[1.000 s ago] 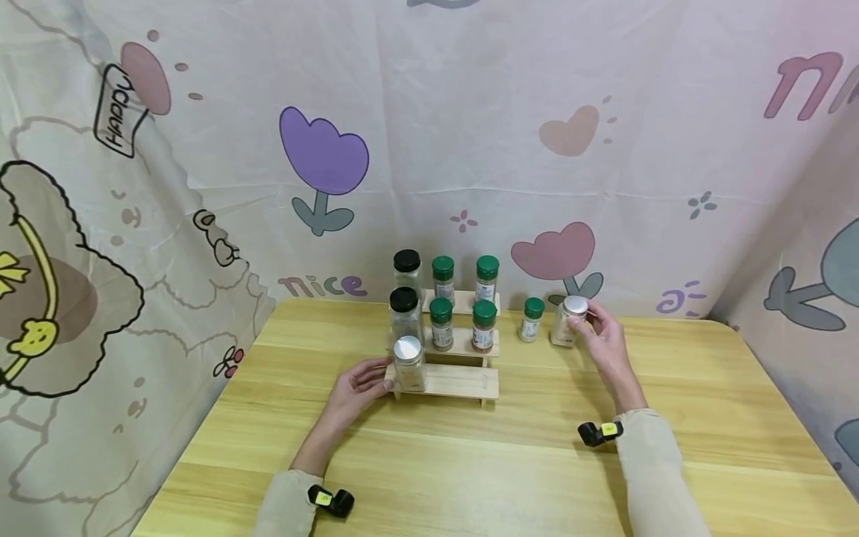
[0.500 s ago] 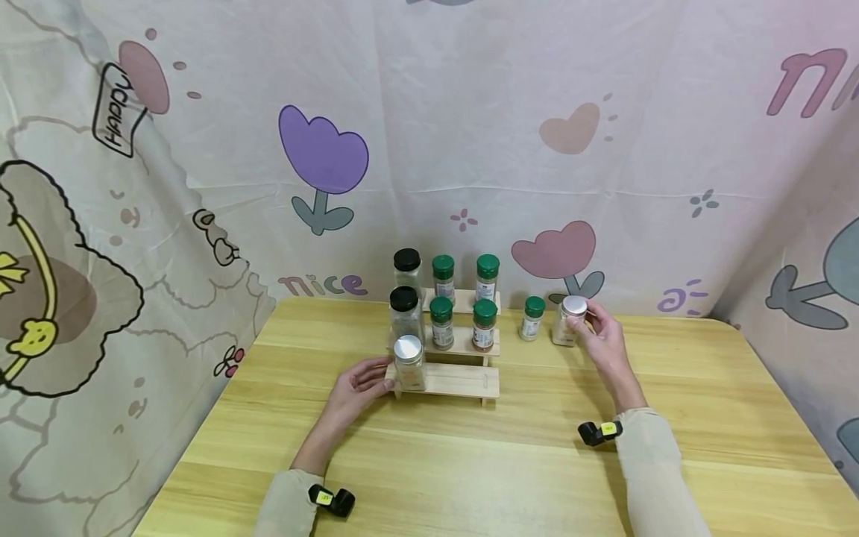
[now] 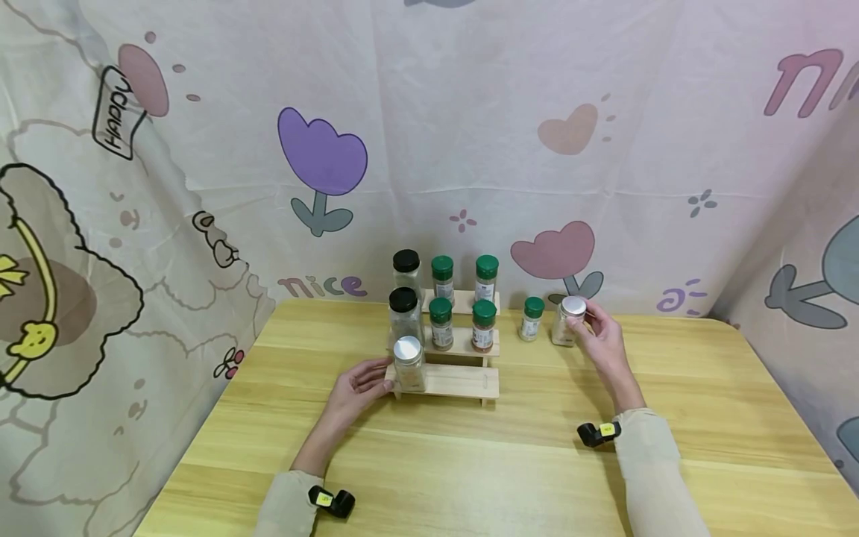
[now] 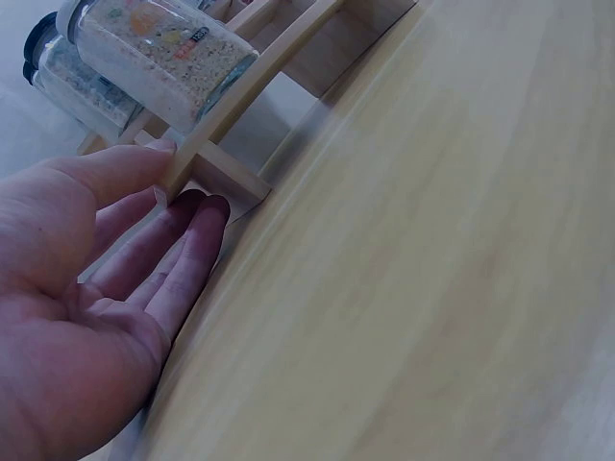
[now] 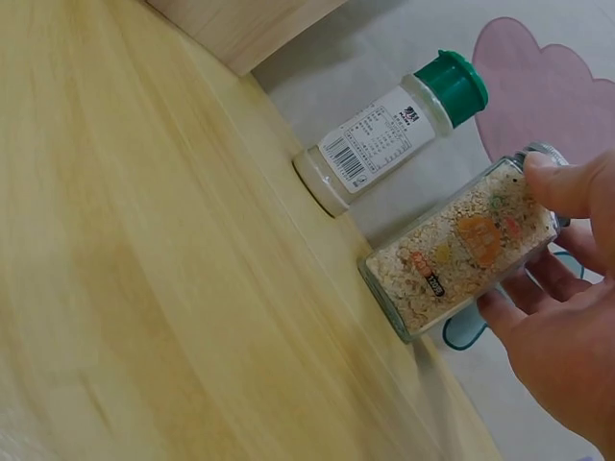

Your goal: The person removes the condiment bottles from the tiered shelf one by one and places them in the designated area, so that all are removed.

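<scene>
My right hand [image 3: 602, 344] holds a silver-lidded glass spice jar [image 5: 466, 245] between thumb and fingers near its lid. Pale grains fill the jar, which stands upright on the table at the back right. At the left end of the three-tier wooden spice rack [image 3: 459, 382], my left hand [image 3: 359, 389] grips the lowest shelf. Its thumb lies against the shelf's end and its fingers reach beside the leg in the left wrist view. Another silver-lidded jar [image 3: 409, 365] stands on that shelf, right by the left hand. A small green-capped spice bottle [image 5: 384, 139] stands just left of the held jar.
On the upper two tiers stand black-lidded jars [image 3: 406, 317] at the left and green-capped bottles [image 3: 483, 326] beside them. The wooden table [image 3: 470, 470] ends at a printed cloth backdrop [image 3: 443, 149], close behind the rack and the held jar.
</scene>
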A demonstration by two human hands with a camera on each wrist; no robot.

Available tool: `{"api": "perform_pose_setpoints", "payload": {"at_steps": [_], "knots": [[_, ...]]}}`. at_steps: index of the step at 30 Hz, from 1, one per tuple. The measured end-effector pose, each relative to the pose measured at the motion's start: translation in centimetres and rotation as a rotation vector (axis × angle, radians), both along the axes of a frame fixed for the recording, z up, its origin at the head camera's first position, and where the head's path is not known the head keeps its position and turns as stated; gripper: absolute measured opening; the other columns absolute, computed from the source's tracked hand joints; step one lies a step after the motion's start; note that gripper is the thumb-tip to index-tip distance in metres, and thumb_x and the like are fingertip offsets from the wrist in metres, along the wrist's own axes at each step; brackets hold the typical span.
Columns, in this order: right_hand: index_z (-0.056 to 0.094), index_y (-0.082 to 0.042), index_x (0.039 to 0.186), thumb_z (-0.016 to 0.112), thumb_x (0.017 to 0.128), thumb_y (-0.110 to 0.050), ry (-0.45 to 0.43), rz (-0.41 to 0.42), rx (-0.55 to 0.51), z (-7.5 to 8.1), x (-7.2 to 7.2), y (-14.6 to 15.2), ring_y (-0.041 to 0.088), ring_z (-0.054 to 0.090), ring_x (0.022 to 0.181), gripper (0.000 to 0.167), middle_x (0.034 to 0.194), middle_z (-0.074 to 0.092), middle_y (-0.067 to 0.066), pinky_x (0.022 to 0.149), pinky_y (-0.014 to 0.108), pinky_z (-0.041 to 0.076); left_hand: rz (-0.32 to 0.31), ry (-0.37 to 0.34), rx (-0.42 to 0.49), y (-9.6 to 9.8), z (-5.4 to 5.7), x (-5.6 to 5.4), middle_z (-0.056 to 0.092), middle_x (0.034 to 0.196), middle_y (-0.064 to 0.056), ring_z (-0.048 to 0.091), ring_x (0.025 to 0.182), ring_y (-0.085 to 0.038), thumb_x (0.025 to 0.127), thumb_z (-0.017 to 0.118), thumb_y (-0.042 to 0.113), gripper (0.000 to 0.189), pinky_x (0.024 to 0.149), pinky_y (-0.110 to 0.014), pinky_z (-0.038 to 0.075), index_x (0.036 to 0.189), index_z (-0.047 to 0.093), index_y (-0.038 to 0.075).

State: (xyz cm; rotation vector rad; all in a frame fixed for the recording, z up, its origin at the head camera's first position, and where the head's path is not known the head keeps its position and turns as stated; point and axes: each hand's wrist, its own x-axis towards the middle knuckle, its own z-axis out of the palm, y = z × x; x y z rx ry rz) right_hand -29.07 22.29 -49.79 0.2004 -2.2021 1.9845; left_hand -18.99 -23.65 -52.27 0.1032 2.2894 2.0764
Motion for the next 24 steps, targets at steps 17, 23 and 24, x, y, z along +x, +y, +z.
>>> {"api": "perform_pose_setpoints", "payload": {"at_steps": [17,23,24], "knots": [[0.040,0.004,0.153,0.068,0.101,-0.013,0.024,-0.050,-0.011,2.0,1.9,0.5,0.029,0.046,0.140,0.062,0.153,0.044,0.026,0.101,0.009,0.044,-0.016,0.022,-0.023,-0.2,-0.3,0.2,0.062,0.137,-0.023,0.059,0.127,-0.038,0.094,0.075,0.007,0.049,0.100,-0.026,0.054,0.139,0.058,-0.003],[0.046,0.008,0.147,0.070,0.098,-0.007,0.081,-0.060,-0.095,3.5,2.9,0.2,0.025,0.050,0.134,0.057,0.135,0.059,0.000,0.104,0.013,0.044,0.000,0.010,-0.020,-0.1,-0.2,0.2,0.062,0.137,-0.022,0.060,0.126,-0.035,0.093,0.075,0.004,0.049,0.098,-0.025,0.055,0.138,0.059,-0.003],[0.047,0.009,0.146,0.070,0.098,-0.006,0.096,-0.061,-0.103,3.8,3.1,0.2,0.025,0.051,0.132,0.055,0.132,0.059,-0.002,0.105,0.014,0.044,0.003,0.008,-0.021,0.0,-0.1,0.2,0.063,0.137,-0.022,0.060,0.126,-0.035,0.093,0.076,0.004,0.048,0.097,-0.025,0.055,0.138,0.059,-0.003]]}}
